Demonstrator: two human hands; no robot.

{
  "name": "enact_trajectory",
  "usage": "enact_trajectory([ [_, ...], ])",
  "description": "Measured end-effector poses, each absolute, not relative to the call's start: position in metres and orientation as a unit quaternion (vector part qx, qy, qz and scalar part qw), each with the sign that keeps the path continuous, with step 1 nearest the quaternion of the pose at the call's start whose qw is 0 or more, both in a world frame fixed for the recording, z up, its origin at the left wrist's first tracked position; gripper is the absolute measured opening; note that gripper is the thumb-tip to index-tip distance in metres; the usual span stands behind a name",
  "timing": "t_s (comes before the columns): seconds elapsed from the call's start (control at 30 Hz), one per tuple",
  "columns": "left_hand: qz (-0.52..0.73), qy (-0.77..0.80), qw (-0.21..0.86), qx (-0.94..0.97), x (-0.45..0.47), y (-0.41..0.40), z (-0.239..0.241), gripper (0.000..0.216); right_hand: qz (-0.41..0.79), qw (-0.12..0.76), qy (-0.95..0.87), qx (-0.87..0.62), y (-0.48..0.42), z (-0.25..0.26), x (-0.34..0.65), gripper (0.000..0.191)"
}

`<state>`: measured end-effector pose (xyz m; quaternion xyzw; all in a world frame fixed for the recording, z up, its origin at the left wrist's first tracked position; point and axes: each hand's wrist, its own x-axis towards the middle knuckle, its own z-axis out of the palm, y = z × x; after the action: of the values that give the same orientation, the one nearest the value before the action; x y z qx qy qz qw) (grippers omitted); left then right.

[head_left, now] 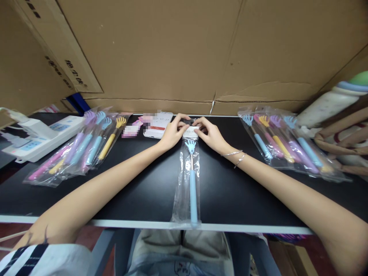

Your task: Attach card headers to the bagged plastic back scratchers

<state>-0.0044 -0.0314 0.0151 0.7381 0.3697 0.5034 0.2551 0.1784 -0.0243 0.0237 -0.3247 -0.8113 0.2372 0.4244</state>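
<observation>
At the middle of the black table, my left hand (173,133) and my right hand (211,134) meet from either side at a small white card-like piece (190,132). The thumbs and curled fingers of both hands pinch its edges; fine print on it is too small to read. Just below it lies a light blue back scratcher (193,191) in a clear plastic bag (181,184), claw end toward my hands. The bag's upper end reaches the card, but I cannot tell whether they are joined.
Bagged back scratchers in several colours lie in a left pile (83,145) and a right pile (284,142). A white phone (159,125) and pink cards (131,130) sit beyond my left hand. A power strip (43,138) stands far left, a bottle (330,103) far right, cardboard (172,53) behind.
</observation>
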Motion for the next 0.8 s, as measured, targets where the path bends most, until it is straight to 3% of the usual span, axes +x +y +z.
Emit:
enact_trajectory([
  [0.37,0.490,0.364,0.319,0.725,-0.004,-0.032,0.015,0.034,0.318,0.457,-0.758,-0.339,-0.015,0.014,0.181,0.032],
  [0.8,0.483,0.319,0.422,0.697,-0.007,-0.026,0.012,0.041,0.423,0.443,-0.713,-0.341,-0.006,0.012,0.186,0.036],
])
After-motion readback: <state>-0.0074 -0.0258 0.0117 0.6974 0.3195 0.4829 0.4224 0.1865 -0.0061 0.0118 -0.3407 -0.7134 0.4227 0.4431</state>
